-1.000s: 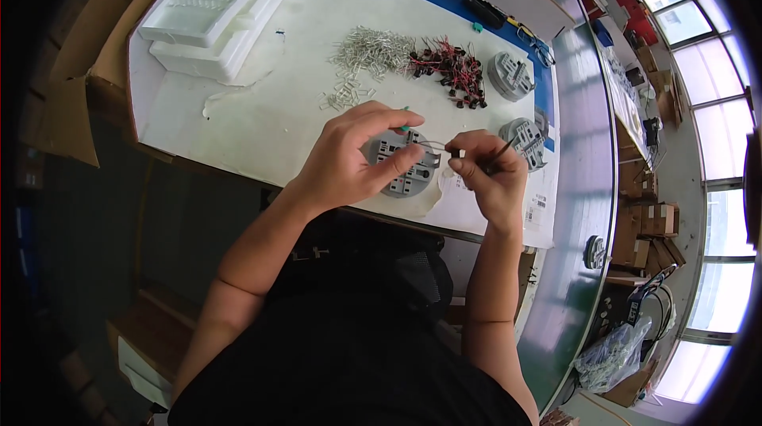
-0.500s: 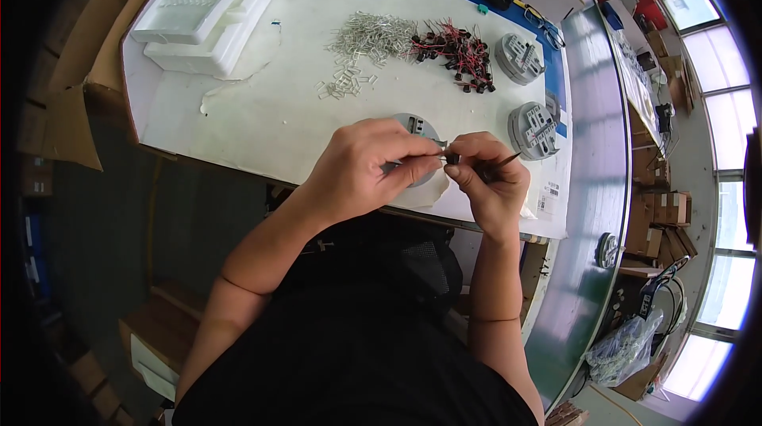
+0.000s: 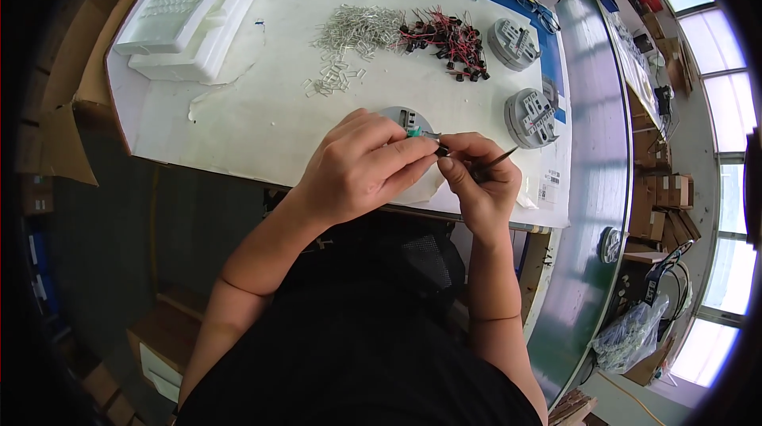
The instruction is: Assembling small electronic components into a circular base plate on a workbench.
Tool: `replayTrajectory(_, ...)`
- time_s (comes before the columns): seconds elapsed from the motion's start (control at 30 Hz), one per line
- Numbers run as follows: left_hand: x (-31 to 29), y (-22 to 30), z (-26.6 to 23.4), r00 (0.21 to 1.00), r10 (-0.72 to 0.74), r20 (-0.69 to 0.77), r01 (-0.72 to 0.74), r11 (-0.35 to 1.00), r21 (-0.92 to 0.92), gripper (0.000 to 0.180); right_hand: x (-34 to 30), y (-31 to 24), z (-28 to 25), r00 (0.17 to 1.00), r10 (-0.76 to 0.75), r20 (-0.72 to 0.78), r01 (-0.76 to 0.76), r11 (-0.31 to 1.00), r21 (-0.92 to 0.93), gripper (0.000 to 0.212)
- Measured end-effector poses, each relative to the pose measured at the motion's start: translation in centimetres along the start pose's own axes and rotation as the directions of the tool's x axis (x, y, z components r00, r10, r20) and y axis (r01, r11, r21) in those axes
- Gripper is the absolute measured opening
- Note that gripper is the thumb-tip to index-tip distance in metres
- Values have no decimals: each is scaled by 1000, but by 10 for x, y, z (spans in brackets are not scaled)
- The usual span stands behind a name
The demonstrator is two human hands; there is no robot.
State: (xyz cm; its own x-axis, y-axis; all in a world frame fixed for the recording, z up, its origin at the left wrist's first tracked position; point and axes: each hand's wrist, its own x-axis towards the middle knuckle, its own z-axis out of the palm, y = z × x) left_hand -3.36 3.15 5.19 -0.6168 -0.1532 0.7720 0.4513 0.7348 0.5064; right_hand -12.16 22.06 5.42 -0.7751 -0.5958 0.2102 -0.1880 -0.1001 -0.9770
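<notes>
My left hand and my right hand meet at their fingertips near the table's front edge. A small black part sits at the pinch between them, mostly covered by fingers. In my right hand there is also a slim dark pointed tool, its end sticking out past the fingers. My left fingers are pressed together; what they grip is largely hidden. Just behind and partly under the left hand lies a round grey device with a small green piece on it.
Beyond the hands on the white table lie a heap of clear U-shaped pieces and a pile of black parts with red wires. Two more round grey devices stand at the right. White foam trays are stacked at far left.
The view has shifted slightly. My left fingers have moved a little against the right hand's, and the green piece on the grey device now shows beside them.
</notes>
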Motion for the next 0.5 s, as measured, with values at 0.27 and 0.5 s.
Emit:
replayTrajectory(0.27, 1, -19, -14, 972, 160, 172, -168, 985, 38, 26, 2, 3, -6, 989, -66, 134, 101, 958, -269, 21)
replayTrajectory(0.5, -9, -38, -16, 919, -131, 370, 145, 989, -10, 11, 5, 0, -10, 995, -10, 95, 64, 804, -591, 23)
